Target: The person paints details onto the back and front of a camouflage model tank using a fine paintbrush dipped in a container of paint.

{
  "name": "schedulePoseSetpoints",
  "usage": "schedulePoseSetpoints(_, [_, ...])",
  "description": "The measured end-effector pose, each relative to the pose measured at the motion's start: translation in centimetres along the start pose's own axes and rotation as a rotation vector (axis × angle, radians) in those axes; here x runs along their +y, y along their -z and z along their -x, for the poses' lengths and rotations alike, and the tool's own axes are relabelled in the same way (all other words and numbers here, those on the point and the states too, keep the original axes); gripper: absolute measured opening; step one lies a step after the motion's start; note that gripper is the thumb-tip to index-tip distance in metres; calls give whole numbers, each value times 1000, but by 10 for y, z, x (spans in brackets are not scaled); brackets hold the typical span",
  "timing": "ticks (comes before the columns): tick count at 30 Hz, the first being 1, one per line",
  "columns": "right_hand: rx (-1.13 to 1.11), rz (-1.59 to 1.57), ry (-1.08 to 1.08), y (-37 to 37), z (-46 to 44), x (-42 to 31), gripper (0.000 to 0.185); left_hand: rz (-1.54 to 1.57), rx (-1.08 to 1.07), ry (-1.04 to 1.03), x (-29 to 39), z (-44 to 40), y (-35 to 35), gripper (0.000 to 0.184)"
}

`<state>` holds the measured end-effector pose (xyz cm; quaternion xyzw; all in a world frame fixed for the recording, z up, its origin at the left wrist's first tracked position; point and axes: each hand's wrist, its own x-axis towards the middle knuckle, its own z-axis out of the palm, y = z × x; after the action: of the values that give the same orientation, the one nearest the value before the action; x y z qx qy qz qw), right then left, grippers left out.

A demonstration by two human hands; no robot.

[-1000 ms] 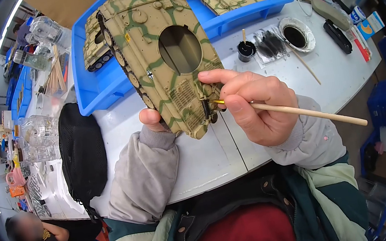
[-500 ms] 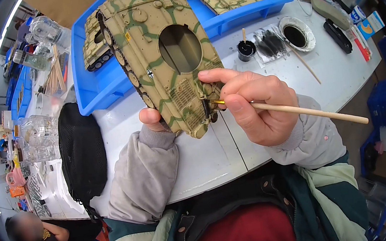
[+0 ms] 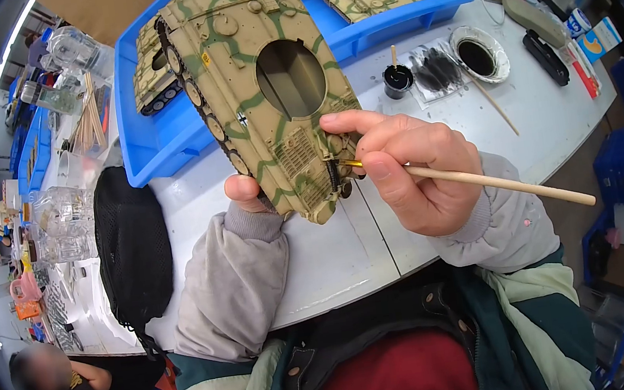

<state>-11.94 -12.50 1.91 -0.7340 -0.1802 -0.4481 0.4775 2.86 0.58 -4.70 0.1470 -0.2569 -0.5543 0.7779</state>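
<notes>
A camouflaged tan and green model tank hull (image 3: 235, 72) is raised above the table, tilted, with a round opening in its top. My left hand (image 3: 244, 191) grips its lower left side; the thumb shows and the other fingers are hidden beneath. Between the thumb and fingers of my right hand (image 3: 422, 170) is a thin paintbrush (image 3: 514, 187) with a pale wooden handle. Its tip meets a dark part at the hull's lower right end. My right index finger rests against the hull just below the opening.
Behind the hull, a blue tray (image 3: 170, 151) holds several similar hulls. A black paint cup (image 3: 398, 81) and a dish of black paint (image 3: 476, 56) stand at the right. On the left lie a black pouch (image 3: 133, 244) and clear bottles (image 3: 62, 218). A person (image 3: 63, 385) is at lower left.
</notes>
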Motion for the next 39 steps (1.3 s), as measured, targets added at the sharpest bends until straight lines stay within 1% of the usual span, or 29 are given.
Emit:
schedulePoseSetpoints(13, [2, -3, 8, 0, 0, 0, 8, -8, -44, -19, -1, -3, -3, 90])
schedulePoseSetpoints(16, [0, -8, 9, 0, 0, 1, 8, 2, -26, -38, -1, -3, -5, 90])
schedulePoseSetpoints(21, [3, -8, 5, -3, 0, 0, 8, -10, 7, -8, 1, -1, -3, 90])
schedulePoseSetpoints(23, [210, -37, -38, -11, -1, -1, 11, 5, 1, -6, 1, -1, 0, 90])
schedulePoseSetpoints(24, [211, -37, -38, -10, -1, -1, 11, 21, -5, -3, 1, 0, 1, 90])
schedulePoseSetpoints(27, [209, -38, -37, -7, -1, -1, 11, 6, 34, -10, 0, 1, 1, 91])
schedulePoseSetpoints(29, [-5, -15, 2, 1, 0, 0, 8, 9, 46, -5, 0, 2, 0, 92])
schedulePoseSetpoints(30, [-5, -15, 2, -1, 0, -1, 8, 11, 58, 1, 0, 3, -1, 93])
schedulePoseSetpoints(32, [174, -52, -88, -6, -1, -4, 8, 30, 23, 5, 0, 1, 1, 95])
schedulePoseSetpoints(33, [174, -52, -88, -5, -2, -4, 8, 49, -11, 9, 1, 0, 2, 97])
schedulePoseSetpoints(34, [205, -121, -139, -4, -2, -4, 7, 49, -11, 9, 1, -1, 1, 97])
schedulePoseSetpoints(35, [233, -190, -189, -3, -3, -5, 5, -24, 23, -5, 0, -2, -1, 98])
schedulePoseSetpoints(36, [230, -191, -189, 1, -4, -6, 5, -98, 57, -21, 0, -2, -2, 100])
schedulePoseSetpoints(37, [205, -197, -213, 6, -5, -8, 3, -97, 58, -27, 0, -2, 0, 100])
schedulePoseSetpoints(39, [194, -216, -217, 14, -6, -7, 8, 2, -2, -47, 0, 0, 6, 103])
